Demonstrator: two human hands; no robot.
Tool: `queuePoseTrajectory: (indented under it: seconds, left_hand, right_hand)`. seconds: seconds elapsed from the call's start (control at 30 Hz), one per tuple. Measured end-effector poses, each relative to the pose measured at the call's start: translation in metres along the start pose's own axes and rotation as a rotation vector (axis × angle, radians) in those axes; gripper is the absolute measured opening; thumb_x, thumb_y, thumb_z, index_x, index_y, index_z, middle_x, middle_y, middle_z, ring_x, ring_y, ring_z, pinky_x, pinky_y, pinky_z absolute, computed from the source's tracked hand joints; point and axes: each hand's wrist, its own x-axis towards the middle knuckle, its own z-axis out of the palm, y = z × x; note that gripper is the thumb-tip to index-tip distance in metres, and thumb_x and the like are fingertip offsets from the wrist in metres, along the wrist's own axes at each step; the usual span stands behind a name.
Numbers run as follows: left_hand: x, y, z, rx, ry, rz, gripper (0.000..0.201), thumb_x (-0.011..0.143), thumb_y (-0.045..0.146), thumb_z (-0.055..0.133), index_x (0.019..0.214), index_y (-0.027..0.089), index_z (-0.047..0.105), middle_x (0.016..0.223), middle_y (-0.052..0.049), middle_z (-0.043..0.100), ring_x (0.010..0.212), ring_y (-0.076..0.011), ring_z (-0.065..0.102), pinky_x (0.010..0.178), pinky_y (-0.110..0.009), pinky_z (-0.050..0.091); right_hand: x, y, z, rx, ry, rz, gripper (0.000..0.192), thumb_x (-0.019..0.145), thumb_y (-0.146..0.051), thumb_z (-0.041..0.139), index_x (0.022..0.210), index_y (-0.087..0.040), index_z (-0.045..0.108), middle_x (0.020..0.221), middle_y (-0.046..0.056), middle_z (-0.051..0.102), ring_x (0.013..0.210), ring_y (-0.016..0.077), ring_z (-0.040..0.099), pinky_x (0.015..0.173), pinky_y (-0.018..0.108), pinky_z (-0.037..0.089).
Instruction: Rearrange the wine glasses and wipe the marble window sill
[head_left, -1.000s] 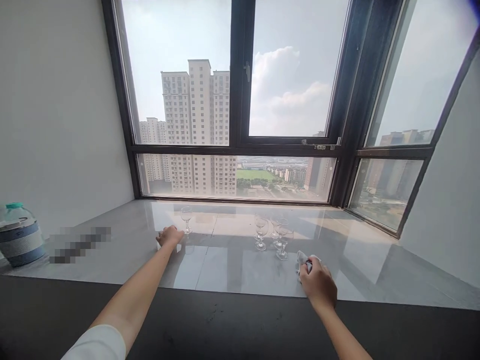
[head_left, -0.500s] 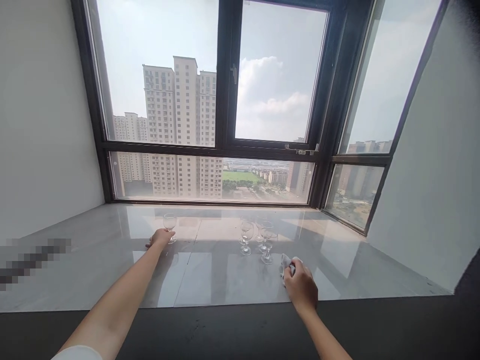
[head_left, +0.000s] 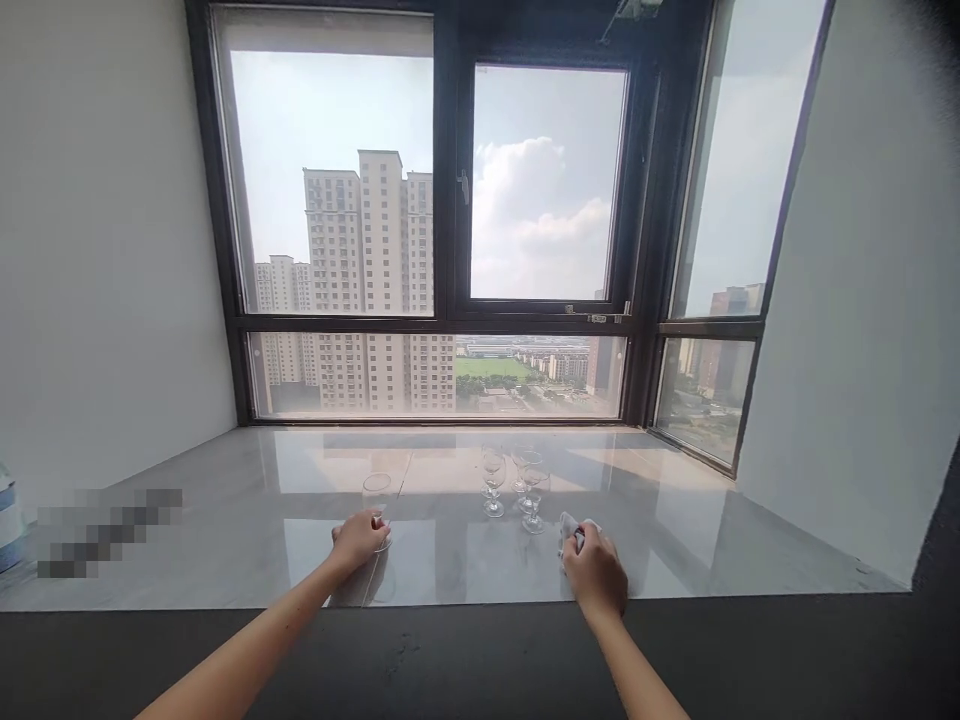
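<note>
Glossy grey marble forms the counter [head_left: 225,520] that fills the lower half of the frame below a dark-framed window [head_left: 450,250]. The left hand [head_left: 358,540] is curled around the stem of a clear wine glass [head_left: 376,498], which stands upright at the lower centre. The right hand [head_left: 594,572], lower right of centre, is closed on a crumpled white cloth [head_left: 568,528] that rests on the marble. Just above the cloth, a cluster of glasses [head_left: 517,485] stands upright, near the held glass but apart from it. At the left edge a pale container [head_left: 6,530] shows only partly. A blurred patch lies beside it; no writing or brand can be read anywhere.
</note>
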Motion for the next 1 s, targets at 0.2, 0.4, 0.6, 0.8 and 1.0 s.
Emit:
queuePoseTrajectory:
  seconds: [0.2,0.4,0.6,0.8,1.0]
  left_hand:
    - [-0.035,0.04,0.019,-0.034,-0.01,0.031,0.014,0.081,0.03,0.056,0.087,0.022,0.066,0.093,-0.003,0.072,0.095,-0.0228,0.064,0.079,-0.033,0.036]
    - [-0.046,0.062,0.036,0.112,0.16,0.111,0.026,0.086,0.034,0.047,0.094,0.019,0.067,0.095,-0.01,0.072,0.098,-0.0267,0.063,0.085,-0.037,0.037]
    - [-0.059,0.072,0.028,0.207,0.17,0.147,0.035,0.089,0.037,0.041,0.095,0.016,0.068,0.094,-0.014,0.071,0.096,-0.0268,0.063,0.085,-0.037,0.038]
    - [-0.066,0.081,0.021,0.26,0.192,0.073,0.041,0.087,0.041,0.041,0.099,0.012,0.068,0.096,-0.016,0.071,0.098,-0.0312,0.063,0.088,-0.043,0.037]
    - [-0.067,0.081,0.022,0.247,0.171,0.062,0.046,0.088,0.044,0.037,0.099,0.012,0.069,0.094,-0.018,0.072,0.092,-0.0306,0.065,0.084,-0.042,0.039]
  right_hand:
    - [0.0,-0.001,0.002,0.025,0.006,0.002,0.019,0.091,-0.028,0.044,0.102,-0.021,0.058,0.094,0.008,0.064,0.096,0.0222,0.058,0.071,0.027,0.038]
    - [0.002,0.001,0.008,-0.008,0.072,-0.035,0.015,0.089,-0.025,0.048,0.099,-0.02,0.058,0.094,0.007,0.066,0.096,0.0214,0.058,0.072,0.027,0.036]
    - [0.004,0.002,0.01,0.008,0.08,-0.033,0.016,0.089,-0.024,0.049,0.1,-0.018,0.058,0.096,0.007,0.066,0.096,0.0212,0.057,0.072,0.028,0.035]
    - [0.003,-0.001,0.007,-0.007,0.084,-0.037,0.015,0.089,-0.024,0.05,0.099,-0.018,0.059,0.095,0.007,0.067,0.095,0.0212,0.057,0.072,0.028,0.033]
    - [0.002,0.0,0.008,0.001,0.084,-0.034,0.016,0.089,-0.023,0.048,0.1,-0.018,0.059,0.095,0.008,0.066,0.094,0.0212,0.057,0.07,0.027,0.033]
